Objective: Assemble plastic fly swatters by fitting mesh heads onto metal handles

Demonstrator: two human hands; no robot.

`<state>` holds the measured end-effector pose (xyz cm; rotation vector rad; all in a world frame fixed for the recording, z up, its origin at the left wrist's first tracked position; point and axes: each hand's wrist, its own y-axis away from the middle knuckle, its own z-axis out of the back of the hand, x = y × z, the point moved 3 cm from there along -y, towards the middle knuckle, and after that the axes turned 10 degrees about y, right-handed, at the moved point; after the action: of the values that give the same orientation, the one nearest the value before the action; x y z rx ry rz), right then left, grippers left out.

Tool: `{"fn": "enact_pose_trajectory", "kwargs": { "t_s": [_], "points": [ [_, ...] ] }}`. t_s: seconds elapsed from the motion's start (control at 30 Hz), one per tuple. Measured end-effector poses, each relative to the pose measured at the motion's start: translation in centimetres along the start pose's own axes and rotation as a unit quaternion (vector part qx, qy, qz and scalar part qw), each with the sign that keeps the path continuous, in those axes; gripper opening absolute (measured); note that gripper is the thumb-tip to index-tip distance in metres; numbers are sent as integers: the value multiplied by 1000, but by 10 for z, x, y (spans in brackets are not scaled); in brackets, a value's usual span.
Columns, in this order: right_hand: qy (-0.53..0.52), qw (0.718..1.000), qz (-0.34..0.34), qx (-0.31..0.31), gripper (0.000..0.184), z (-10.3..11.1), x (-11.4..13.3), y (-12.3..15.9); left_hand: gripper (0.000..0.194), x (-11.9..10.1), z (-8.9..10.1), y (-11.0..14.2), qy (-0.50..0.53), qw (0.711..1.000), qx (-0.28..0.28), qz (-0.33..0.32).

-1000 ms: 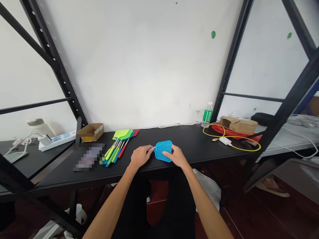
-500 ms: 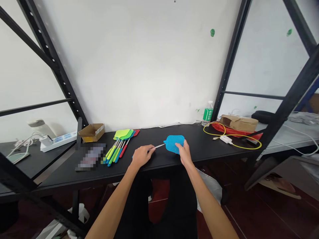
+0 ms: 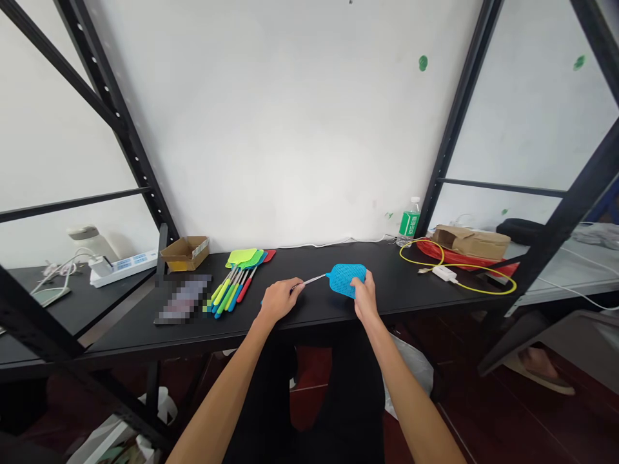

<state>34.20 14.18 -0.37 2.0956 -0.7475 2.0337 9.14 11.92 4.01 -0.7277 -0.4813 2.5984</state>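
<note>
Head view: blue swatter (image 3: 344, 278) gripped in both hands, more of its thin rod (image 3: 315, 280) showing than a second ago.
Left hand (image 3: 279, 301) closes round the handle end; right hand (image 3: 366, 295) pinches the mesh, formerly just beside the left, now farther off toward three o'clock. Other swatters (image 3: 236, 277) lie between nine and ten o'clock from the left hand.

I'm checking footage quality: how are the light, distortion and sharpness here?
Head view: the wall is bright, the floor dim; head view: the black posts splay outward toward the top, likely lens distortion; head view: a pixelated patch hides detail on the table at left, while the blue swatter shows its mesh.
</note>
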Motion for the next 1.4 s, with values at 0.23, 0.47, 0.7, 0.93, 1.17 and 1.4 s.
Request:
{"fn": "enact_pose_trajectory", "kwargs": {
  "t_s": [0.23, 0.47, 0.7, 0.93, 1.17, 1.4],
  "points": [
    [-10, 1000, -4, 12, 34, 1, 5, 2, 36, 0, 0, 1, 3, 1000, -6, -8],
    [-11, 1000, 0, 28, 28, 1, 9, 4, 34, -1, 0, 1, -4, 1000, -1, 0],
    [18, 999, 16, 46, 25, 1, 5, 1, 31, -3, 2, 2, 1, 1000, -10, 0],
    [8, 998, 18, 55, 23, 0, 8, 3, 27, -9, 5, 4, 14, 1000, -20, -3],
    [29, 993, 37, 111, 17, -6, 16, 11, 26, -13, 6, 5, 13, 1000, -23, -8],
    [-10, 996, 8, 87, 19, -3, 11, 5, 27, -11, 7, 4, 17, 999, -37, 3]
  ]
}}
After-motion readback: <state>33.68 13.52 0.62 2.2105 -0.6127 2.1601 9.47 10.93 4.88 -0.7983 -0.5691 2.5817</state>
